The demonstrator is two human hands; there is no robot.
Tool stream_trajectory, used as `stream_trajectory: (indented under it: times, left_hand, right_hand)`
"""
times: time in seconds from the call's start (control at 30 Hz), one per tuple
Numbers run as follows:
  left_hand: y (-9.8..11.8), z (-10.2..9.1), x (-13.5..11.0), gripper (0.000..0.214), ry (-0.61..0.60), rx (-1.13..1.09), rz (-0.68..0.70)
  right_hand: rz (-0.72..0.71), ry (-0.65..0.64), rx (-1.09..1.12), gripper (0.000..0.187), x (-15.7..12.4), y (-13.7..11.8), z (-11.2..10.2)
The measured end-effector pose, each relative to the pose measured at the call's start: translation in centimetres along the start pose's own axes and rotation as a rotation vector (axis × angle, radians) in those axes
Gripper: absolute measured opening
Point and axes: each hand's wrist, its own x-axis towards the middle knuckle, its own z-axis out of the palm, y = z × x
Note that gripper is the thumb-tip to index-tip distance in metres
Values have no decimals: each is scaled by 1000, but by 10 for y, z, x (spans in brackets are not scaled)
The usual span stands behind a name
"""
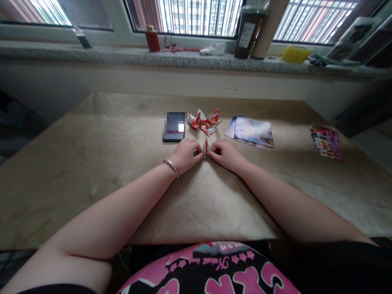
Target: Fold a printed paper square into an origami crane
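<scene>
Between my two hands stands a small folded piece of paper (206,147), white and red, with a pointed top. My left hand (186,154), with a silver bracelet at the wrist, pinches its left side. From the right, my right hand (226,153) pinches the other side with thumb and fingers. The lower edge of the paper is partly hidden by my fingertips. Just beyond my hands lies a red and white folded-paper shape (204,121) with several pointed petals.
A dark phone or tablet (174,127), partly blurred, lies left of the folded shape. Printed sheets (254,130) are stacked to the right, with colourful cards (326,142) farther right. On the windowsill (122,55) stand a red bottle (152,39), a dark jar (248,34) and a yellow item (296,54).
</scene>
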Motion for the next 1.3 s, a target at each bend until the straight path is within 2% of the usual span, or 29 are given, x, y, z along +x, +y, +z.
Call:
stream_trajectory:
  times: [0.4, 0.5, 0.67, 1.03, 1.3]
  left_hand:
    - [4, -2, -5, 16, 47, -2, -59]
    - [5, -4, -7, 23, 53, 0, 0]
    - [3, -6, -7, 14, 32, 131, 134]
    - [1, -4, -6, 15, 66, 128, 206]
    - [1, -2, -6, 17, 58, 143, 239]
  right_hand:
    - [-1, 48, 7, 15, 0, 6, 3]
    - [0, 59, 13, 13, -1, 6, 3]
    - [52, 115, -4, 17, -2, 9, 4]
    - [-35, 62, -70, 20, -7, 5, -3]
    - [-88, 95, -144, 20, -9, 1, -5]
